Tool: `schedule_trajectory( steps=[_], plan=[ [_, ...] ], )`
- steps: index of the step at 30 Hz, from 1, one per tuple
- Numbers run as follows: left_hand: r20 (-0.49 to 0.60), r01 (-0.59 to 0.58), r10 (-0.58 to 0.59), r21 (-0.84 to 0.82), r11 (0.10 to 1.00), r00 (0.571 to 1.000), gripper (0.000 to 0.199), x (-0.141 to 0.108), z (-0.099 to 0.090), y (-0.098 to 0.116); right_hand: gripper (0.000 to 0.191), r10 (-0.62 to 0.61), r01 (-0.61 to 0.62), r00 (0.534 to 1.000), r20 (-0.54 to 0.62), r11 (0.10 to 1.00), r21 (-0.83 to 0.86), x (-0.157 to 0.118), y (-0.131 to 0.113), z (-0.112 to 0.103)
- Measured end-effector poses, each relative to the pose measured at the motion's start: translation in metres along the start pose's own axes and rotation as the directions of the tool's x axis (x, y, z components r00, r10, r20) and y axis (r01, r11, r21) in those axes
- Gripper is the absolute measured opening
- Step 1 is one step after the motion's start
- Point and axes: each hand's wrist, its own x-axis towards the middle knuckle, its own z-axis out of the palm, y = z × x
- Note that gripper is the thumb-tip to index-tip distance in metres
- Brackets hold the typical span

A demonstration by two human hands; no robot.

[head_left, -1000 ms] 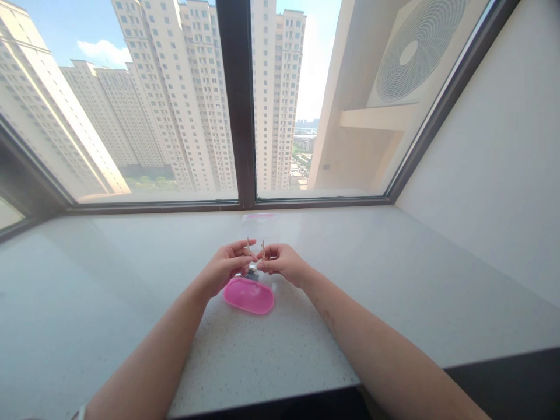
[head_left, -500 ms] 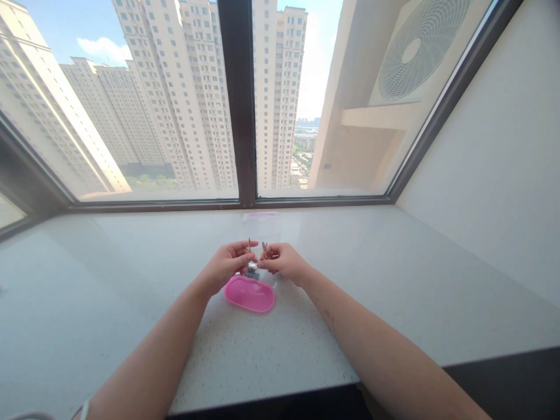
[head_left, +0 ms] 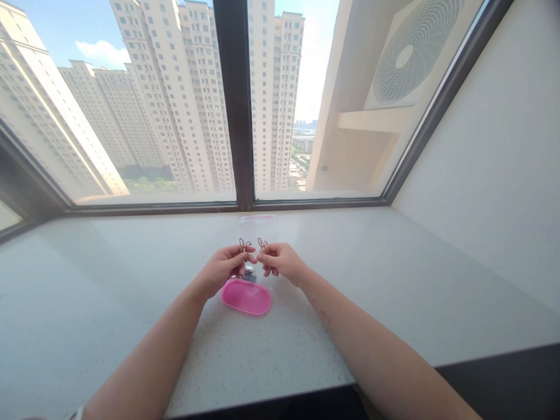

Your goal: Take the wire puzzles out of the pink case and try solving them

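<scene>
My left hand pinches a bow-shaped, copper-coloured wire piece between thumb and fingers, its loops pointing up. A similar looped wire piece is pinched in my right hand. The two pieces stand upright side by side, a small gap between them; their lower ends are hidden by my fingers. Just below my hands lies a shallow pink oval tray or lid. Behind its far edge are small silvery and dark items, partly covered by my left hand and too small to name.
A clear plastic container or bag with a pink strip is beyond my hands, near the window frame. Everything rests on a pale speckled sill with a dark front edge. A white wall bounds the right side.
The wire piece in my left hand has turned from edge-on to show its loops. The right one has turned slightly too. The camera view has shifted a little.
</scene>
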Motion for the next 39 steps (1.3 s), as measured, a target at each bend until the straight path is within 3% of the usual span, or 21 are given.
schedule_trajectory(
  steps=[12,20,27,39],
  plan=[
    [-0.081,0.006,-0.008,-0.016,1.000,0.997,0.024,-0.0024,0.0033,0.0081,0.045,0.047,-0.041,0.996,-0.079,0.996,0.078,0.0001,-0.0035,0.0018],
    [-0.117,-0.005,0.012,0.053,0.999,0.993,0.027,-0.0009,0.0014,0.0063,0.032,0.040,-0.031,0.994,-0.104,0.996,0.085,0.0015,-0.0035,0.0031],
    [-0.135,-0.003,0.005,0.014,1.000,0.991,0.031,0.0007,0.0011,0.0047,0.029,0.024,-0.009,0.986,-0.166,0.996,0.094,0.0006,-0.0072,0.0040],
    [-0.142,-0.032,0.022,-0.070,0.997,0.990,0.027,0.0011,0.0056,0.0075,0.030,0.034,-0.023,0.997,-0.073,0.988,0.154,-0.0018,-0.0043,0.0047]
  ],
)
